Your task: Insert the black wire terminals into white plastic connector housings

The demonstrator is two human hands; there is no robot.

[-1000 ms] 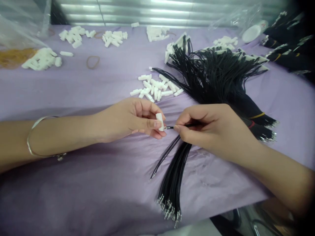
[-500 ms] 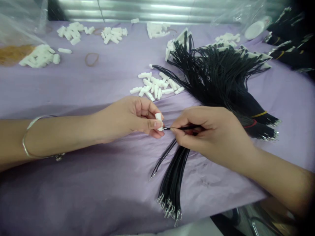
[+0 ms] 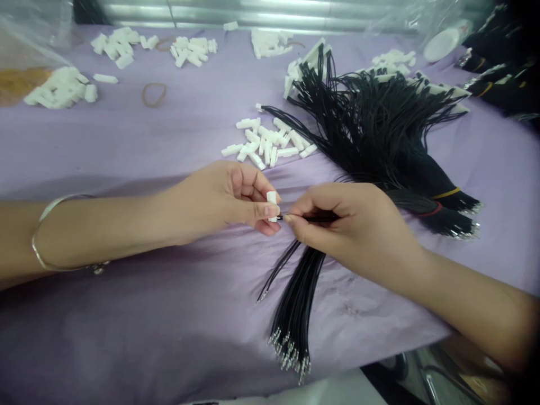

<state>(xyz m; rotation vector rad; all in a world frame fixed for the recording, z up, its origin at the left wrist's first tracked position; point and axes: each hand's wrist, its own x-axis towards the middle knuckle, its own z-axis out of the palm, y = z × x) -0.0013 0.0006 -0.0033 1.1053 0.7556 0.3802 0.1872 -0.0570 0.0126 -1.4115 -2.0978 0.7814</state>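
Observation:
Between the thumb and fingers of my left hand [image 3: 242,197] is a small white plastic connector housing [image 3: 272,198], held upright. My right hand [image 3: 358,216] pinches a thin black wire [image 3: 282,217] just short of its end, and that end meets the lower right side of the housing. How deep the wire sits in it I cannot make out. Below my right hand lies a bundle of black wires [image 3: 297,304] with bare metal terminals toward the table's front edge. Two or so loose wires [image 3: 276,273] lie left of that bundle.
Loose white housings [image 3: 268,140] are heaped just beyond my hands. A large pile of black wires [image 3: 367,124] with white housings spreads at the right. More housing heaps, a rubber band [image 3: 154,95] and plastic bags [image 3: 34,34] lie farther back on the purple cloth [image 3: 126,326].
My right hand has shifted slightly left, bringing its fingertips and the wire closer to the housing. My left hand keeps its hold. The whole view has shifted a little.

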